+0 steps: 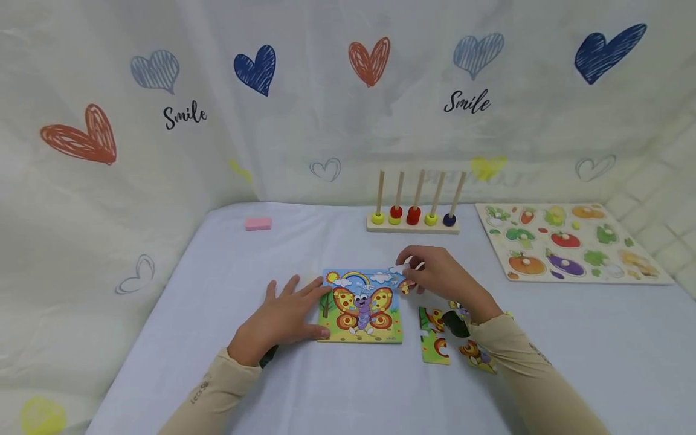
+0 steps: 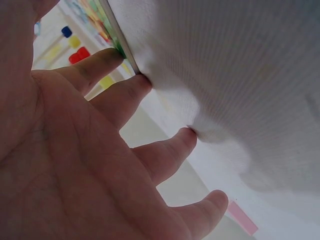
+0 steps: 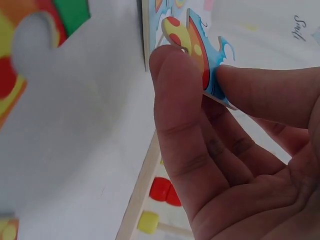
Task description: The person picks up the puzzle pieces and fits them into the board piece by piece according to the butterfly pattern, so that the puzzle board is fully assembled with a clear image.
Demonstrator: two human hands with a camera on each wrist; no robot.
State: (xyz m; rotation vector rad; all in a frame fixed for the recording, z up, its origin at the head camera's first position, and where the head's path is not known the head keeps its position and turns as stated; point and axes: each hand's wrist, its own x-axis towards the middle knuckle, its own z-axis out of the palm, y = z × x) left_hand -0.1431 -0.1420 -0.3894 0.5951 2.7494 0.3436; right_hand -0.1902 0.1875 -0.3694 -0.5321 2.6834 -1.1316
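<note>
A square puzzle board [image 1: 361, 336] with a printed butterfly, rainbow and sun lies flat on the white table. My left hand [image 1: 280, 317] rests at its left side, fingers spread, the thumb on the lower left corner. In the left wrist view two fingertips [image 2: 144, 82] touch the board's edge and the others rest on the cloth. Over the board's upper right corner, my right hand [image 1: 440, 272] pinches a jigsaw piece [image 3: 200, 47] between thumb and fingers; it shows a yellow, red-spotted wing and blue sky. Several loose jigsaw pieces [image 1: 435, 349] lie right of the board, partly hidden by the right wrist.
Behind the board stands a wooden peg counter [image 1: 413, 228] with coloured beads on its rods. A vegetable peg puzzle [image 1: 576, 248] lies at the back right, and a pink block [image 1: 258, 223] at the back left. A curtain [image 1: 304, 121] printed with hearts hangs behind the table.
</note>
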